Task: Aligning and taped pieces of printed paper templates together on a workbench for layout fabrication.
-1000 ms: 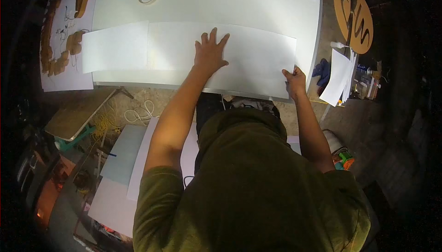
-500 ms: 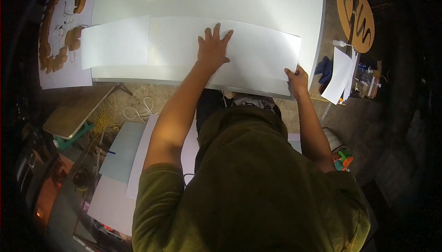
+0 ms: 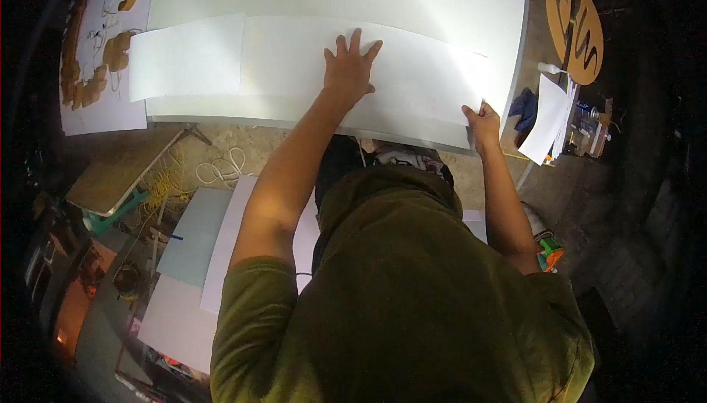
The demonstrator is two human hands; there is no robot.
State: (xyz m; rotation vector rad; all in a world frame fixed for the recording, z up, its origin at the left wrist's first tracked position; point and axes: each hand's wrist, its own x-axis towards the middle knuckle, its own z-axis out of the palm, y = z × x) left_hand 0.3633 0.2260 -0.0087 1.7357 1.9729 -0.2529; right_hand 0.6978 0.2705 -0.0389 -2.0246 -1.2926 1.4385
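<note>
Our left hand [image 3: 349, 71] rests widespread on the white sheet [image 3: 427, 71], lengthwise left-to-right in the upper frame; our right hand [image 3: 484, 127], grip unclear, touches its lower-right corner.

I'm seeing a blue cloth [image 3: 523, 109] and a tan oval board [image 3: 585, 16] right of my grip, yellow cord [image 3: 158, 191] sprawling well left of it.

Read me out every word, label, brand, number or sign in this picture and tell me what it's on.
No text reads clearly.
Tan oval board: dark, curving, letter-like marks; I can't tell a word.
Blue cylinder: any print is too small to read.
White sheet under the left hand: no lettering visible.
</note>
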